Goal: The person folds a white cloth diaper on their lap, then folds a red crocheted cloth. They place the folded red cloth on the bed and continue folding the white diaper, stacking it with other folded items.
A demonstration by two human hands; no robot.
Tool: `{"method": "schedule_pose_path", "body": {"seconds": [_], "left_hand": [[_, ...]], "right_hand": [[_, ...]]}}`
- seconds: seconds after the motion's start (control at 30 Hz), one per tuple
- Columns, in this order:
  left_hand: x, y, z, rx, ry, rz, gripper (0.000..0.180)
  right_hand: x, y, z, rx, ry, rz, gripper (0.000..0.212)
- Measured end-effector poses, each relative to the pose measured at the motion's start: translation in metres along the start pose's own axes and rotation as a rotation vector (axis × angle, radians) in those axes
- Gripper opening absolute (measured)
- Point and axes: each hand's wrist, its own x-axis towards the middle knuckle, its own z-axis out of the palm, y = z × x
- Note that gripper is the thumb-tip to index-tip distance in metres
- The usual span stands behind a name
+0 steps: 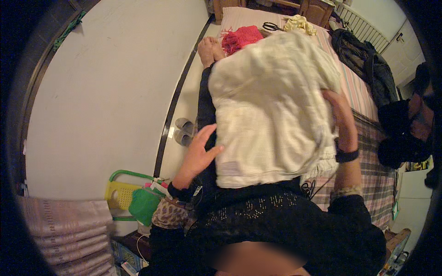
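A large cream-white cloth (267,119), soft and thick like a folded garment, lies across my lap and outstretched legs. Its far part is blurred and bulges upward. At its left edge is my left hand (199,154), fingers and thumb spread apart, the tips by the cloth's border. Along the opposite edge, my right hand (340,110) is curled round the cloth, with some fingertips hidden by it. White fringe (324,166) shows below the cloth near my right wrist. Dark bands sit on both my wrists.
Beyond the cloth lie a red fringed cloth (241,39), black-handled scissors (271,26) and a pale yellow cloth (300,24). A dark jacket (366,64) is on the bed's right. Grey slippers (184,131) and a yellow-green chair (122,195) are at left.
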Motion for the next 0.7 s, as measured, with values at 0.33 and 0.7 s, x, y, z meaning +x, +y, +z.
{"method": "schedule_pose_path", "body": {"seconds": [0.33, 0.7], "left_hand": [[-0.005, -0.018, 0.052, -0.297, -0.035, -0.250, 0.065], [0.062, 0.033, 0.090, -0.927, -0.329, -0.466, 0.069]], "right_hand": [[-0.004, 0.263, -0.074, 0.092, 0.190, 0.203, 0.063], [-0.004, 0.200, -0.053, -0.605, -0.070, 0.236, 0.090]]}}
